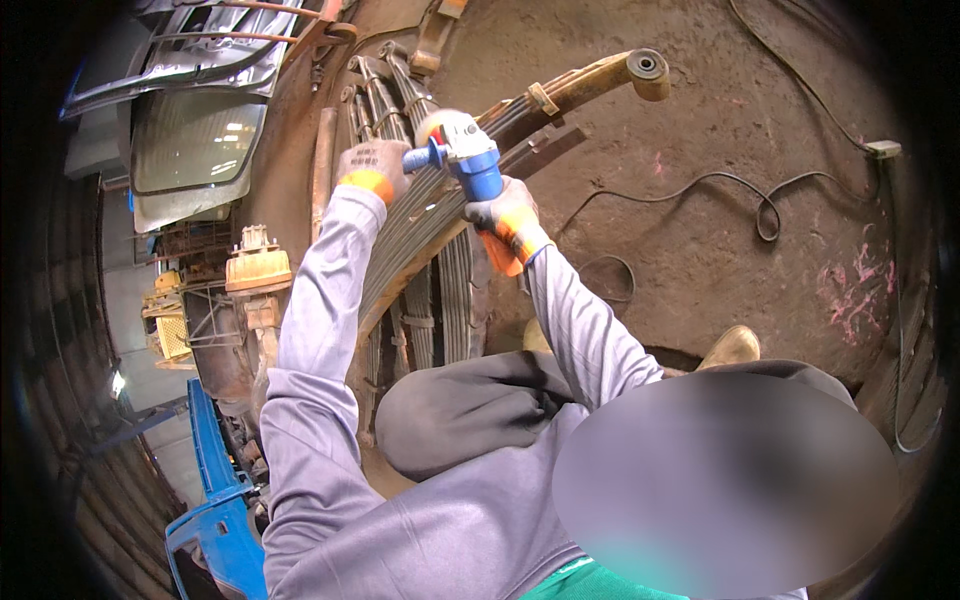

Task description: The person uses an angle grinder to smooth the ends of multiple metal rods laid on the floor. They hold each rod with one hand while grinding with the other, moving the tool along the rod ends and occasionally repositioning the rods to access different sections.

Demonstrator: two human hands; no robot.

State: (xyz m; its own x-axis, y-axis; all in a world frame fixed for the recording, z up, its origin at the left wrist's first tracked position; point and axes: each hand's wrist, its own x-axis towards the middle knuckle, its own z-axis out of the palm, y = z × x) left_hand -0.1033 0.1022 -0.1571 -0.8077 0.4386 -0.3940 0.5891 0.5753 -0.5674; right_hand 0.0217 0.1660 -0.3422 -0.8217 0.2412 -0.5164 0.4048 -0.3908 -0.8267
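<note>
A blue and white angle grinder [481, 174] is held over a stack of long steel leaf springs [412, 225]. My left hand [373, 163], in a grey glove with an orange cuff, is closed at the grinder's blue side handle; its fingertips are hidden. Around the rear of the grinder's body my right hand [508, 212] is closed, in a grey and orange glove. The disc end, with a pale guard, sits against or just above the springs; contact cannot be made out. One curved leaf ends in a rolled eye with a bushing [648, 68].
More bundled leaf springs [385, 100] lie beyond my left hand. A dark cable [690, 185] loops over the brown floor on the right to a pale box [882, 150]. On the left stand a rusty hub [257, 268], a vehicle door [195, 140] and blue bodywork [220, 520].
</note>
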